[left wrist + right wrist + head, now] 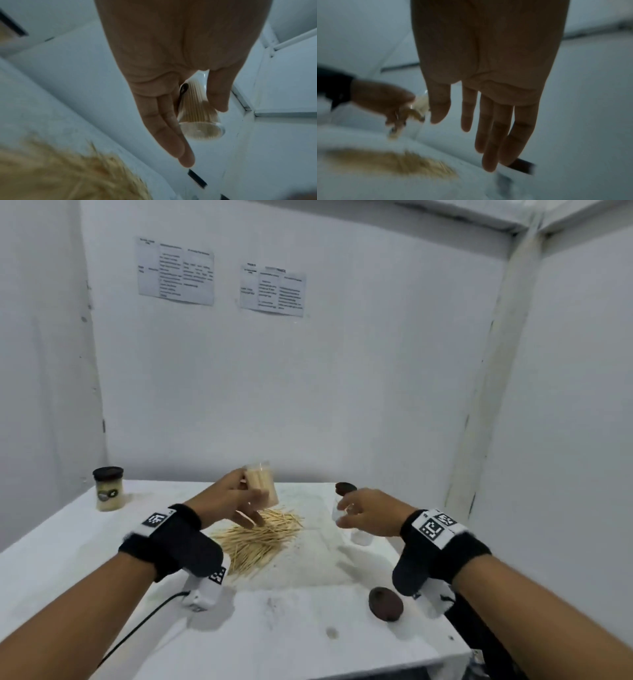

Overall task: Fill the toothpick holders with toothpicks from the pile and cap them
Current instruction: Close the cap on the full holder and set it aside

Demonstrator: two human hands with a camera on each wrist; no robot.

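My left hand grips a clear toothpick holder packed with toothpicks and holds it tilted, with no cap, above the loose toothpick pile. In the left wrist view my left hand pinches the holder between thumb and fingers. My right hand hovers open and empty to the right of the pile. In the right wrist view my right hand shows straight fingers above a dark cap. A dark cap lies just beyond this hand. An empty clear holder stands partly hidden beneath it.
A filled holder with a dark cap stands at the back left of the white table. Another dark cap lies near the front right edge. A black cable runs from my left wrist. White walls close in on three sides.
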